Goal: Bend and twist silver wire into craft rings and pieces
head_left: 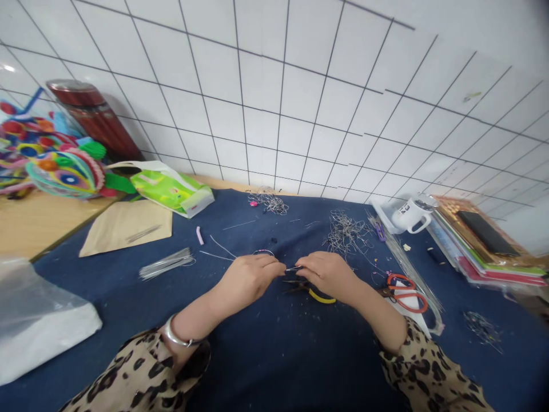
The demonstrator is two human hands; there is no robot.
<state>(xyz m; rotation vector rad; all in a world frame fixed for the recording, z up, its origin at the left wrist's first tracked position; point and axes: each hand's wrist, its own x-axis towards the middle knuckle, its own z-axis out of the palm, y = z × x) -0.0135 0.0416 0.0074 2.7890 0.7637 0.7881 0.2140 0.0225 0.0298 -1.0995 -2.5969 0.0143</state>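
Note:
My left hand (251,277) is closed in a pinch on thin metal wire (218,256), whose two loose ends stick out to the left behind the fingers. A loop with small pink beads shows just above the knuckles. My right hand (328,276) pinches the other end, and a short twisted-looking stretch spans the gap between both hands. Under the right hand lie pliers with a yellow handle (321,297), partly hidden by the palm. Red-handled scissors (409,293) rest beside the right forearm.
A bundle of straight wires (167,264), a brown paper envelope (128,226) and a green bag (171,189) lie left. Tangled wire (346,230), a white mug (409,216) and stacked books (484,240) are right. A red thermos (94,117) stands by the tiled wall.

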